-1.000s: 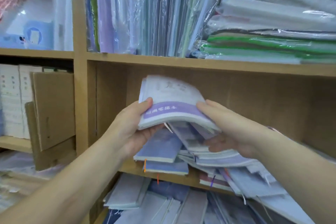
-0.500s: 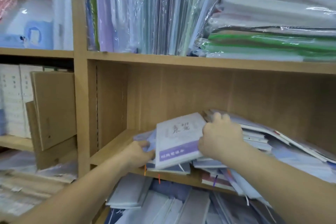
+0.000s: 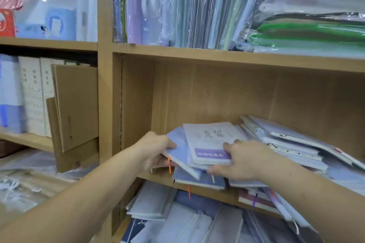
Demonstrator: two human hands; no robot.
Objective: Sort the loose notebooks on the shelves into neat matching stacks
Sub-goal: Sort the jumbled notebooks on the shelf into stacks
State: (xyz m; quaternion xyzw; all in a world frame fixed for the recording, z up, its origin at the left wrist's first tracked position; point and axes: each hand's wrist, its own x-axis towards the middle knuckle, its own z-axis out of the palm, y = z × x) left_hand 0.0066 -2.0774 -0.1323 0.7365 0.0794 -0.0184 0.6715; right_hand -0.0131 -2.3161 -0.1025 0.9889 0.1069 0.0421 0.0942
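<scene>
Since a second ago the small stack (image 3: pixel 209 144) has come down from mid-air in front of the opening and now lies on the middle shelf (image 3: pixel 221 194), left of centre. Both hands have followed it in.

Position: the stack, topped by a white cover with a purple band, sits on other notebooks at the front of the shelf. A lavender notebook (image 3: pixel 177 150) is fanned out from under its left side. The loose pile (image 3: pixel 292 144) leans untidily just beside it on the right.

Hands: the left hand (image 3: pixel 155 151) grips the lavender notebook at its outer left edge, thumb on the cover. The right hand (image 3: pixel 248 161) pinches the stack at its right front corner, fingers laid on the top cover and thumb beneath.

Handling, as judged: these are thin, soft-cover books, light singly and inclined to flex. Smooth covers will slide over one another, so the stack is likely to fan if held at one corner only. Hold is best taken at two opposite edges, squeezing the stack square, with support underneath when lifting. Ribbon markers, such as the orange one (image 3: pixel 169 163), hang over the shelf front and could snag.

Status, as judged: sorting is at an early stage, since the pile on the right and the notebooks on the lower shelf (image 3: pixel 177 219) are unsorted.
</scene>
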